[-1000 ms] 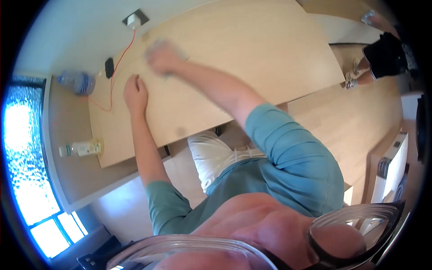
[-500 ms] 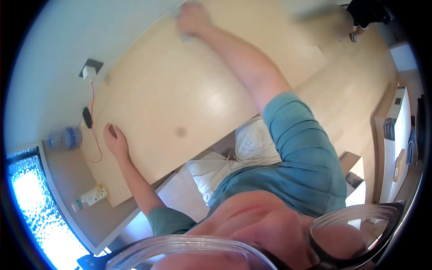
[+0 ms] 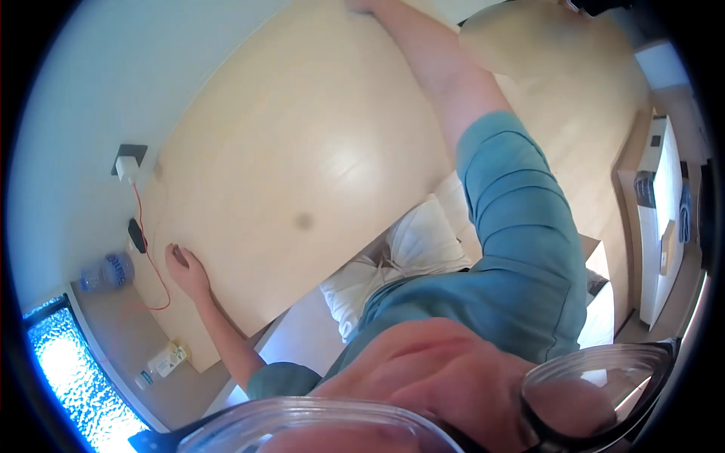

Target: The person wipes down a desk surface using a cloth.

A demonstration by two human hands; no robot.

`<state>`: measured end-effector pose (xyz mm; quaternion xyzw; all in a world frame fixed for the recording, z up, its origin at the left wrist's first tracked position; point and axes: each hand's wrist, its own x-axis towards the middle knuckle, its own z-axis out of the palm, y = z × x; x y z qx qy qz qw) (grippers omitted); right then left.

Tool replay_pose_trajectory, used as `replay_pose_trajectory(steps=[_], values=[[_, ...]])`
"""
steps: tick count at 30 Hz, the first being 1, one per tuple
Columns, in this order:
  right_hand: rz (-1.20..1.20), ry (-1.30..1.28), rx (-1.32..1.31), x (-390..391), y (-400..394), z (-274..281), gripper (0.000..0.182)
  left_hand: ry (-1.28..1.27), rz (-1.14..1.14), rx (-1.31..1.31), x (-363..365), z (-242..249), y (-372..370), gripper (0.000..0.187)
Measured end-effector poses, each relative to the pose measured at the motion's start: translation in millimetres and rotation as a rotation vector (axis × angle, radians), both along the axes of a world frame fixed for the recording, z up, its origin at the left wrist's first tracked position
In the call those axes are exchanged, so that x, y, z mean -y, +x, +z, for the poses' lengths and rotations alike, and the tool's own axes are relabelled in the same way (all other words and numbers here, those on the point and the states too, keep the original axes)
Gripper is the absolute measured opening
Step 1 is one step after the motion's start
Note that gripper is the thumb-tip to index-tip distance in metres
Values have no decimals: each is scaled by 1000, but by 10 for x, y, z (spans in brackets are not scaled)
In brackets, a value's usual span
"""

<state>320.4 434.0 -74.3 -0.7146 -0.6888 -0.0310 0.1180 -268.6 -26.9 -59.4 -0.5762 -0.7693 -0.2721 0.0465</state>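
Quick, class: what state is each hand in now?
Left hand: loosely open on the table, visibly empty.
Right hand: mostly out of view; cannot tell.

Daylight blazes through the textured window [image 3: 79, 366] below the left fingers [image 3: 174, 255], burning nearly white. Between those and the right fingers [image 3: 359, 7], a soft glare washes the bench [image 3: 257, 151], with a blurry dim spot nearer the left fingers. Faint shadow edges the left forearm [image 3: 224, 328]. Fisheye distortion bends the outer edges into black corners; a patch right of the right fingers is smeared out of focus.
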Motion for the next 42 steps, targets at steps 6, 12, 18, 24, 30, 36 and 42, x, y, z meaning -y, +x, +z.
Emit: replay_pose_trajectory(steps=[6,12,18,24,30,36,42], values=[[6,-66,-59,931,329,285,66,-24,25,-12,46,62,44,35],[-52,148,-49,1425,847,-108,60,0,54,37,147,75,69,39],[-149,-96,-144,2623,1074,385,63,6,1,35,206,-62,-113,44],[-152,-29,-74,2853,1387,60,65,7,-19,36,273,-31,-73,45],[-124,-122,40,3018,1431,140,66,-23,17,-73,140,-42,-71,43],[12,-106,-35,2640,1297,194,67,-3,24,-2,77,52,73,38],[241,-43,117,2007,879,138,63,-39,49,-43,82,71,46,36]])
